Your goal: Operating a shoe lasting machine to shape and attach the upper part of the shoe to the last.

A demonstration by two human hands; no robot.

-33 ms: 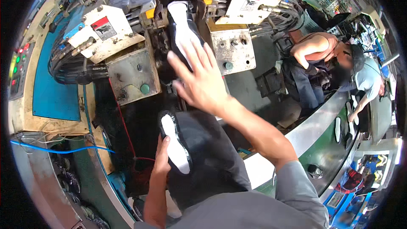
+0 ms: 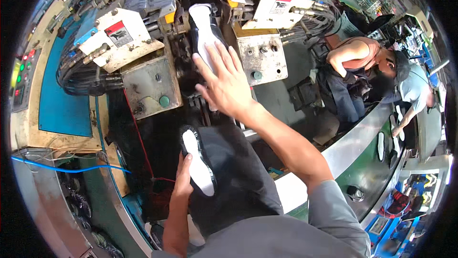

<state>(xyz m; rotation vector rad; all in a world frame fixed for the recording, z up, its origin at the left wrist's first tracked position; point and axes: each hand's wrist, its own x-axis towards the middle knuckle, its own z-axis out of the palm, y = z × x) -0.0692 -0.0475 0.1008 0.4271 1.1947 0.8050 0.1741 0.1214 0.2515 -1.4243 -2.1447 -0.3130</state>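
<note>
My right hand [image 2: 225, 82] reaches forward with fingers spread and stretched out. Its fingertips lie over the white sole [image 2: 202, 21] of a black shoe, which sits bottom up in the machine between two head blocks. Whether the palm touches the shoe I cannot tell. Lower down, by my left thigh, my left hand [image 2: 181, 177] is closed round the side of another black shoe with a white sole [image 2: 197, 162], its bottom facing up. The thumb rests along the sole's edge, and the other fingers are hidden underneath.
Metal control boxes with knobs [image 2: 151, 88] [image 2: 261, 57] flank the machine. A blue hose [image 2: 71, 166] crosses at the left. On the right, a green conveyor [image 2: 343, 181] carries soles [image 2: 380, 147]. Two co-workers sit beyond, one in a pinkish sleeveless top [image 2: 355, 52].
My right hand has shifted slightly forward over the shoe in the machine, and its fingers look less blurred. The left hand and its shoe stay in place.
</note>
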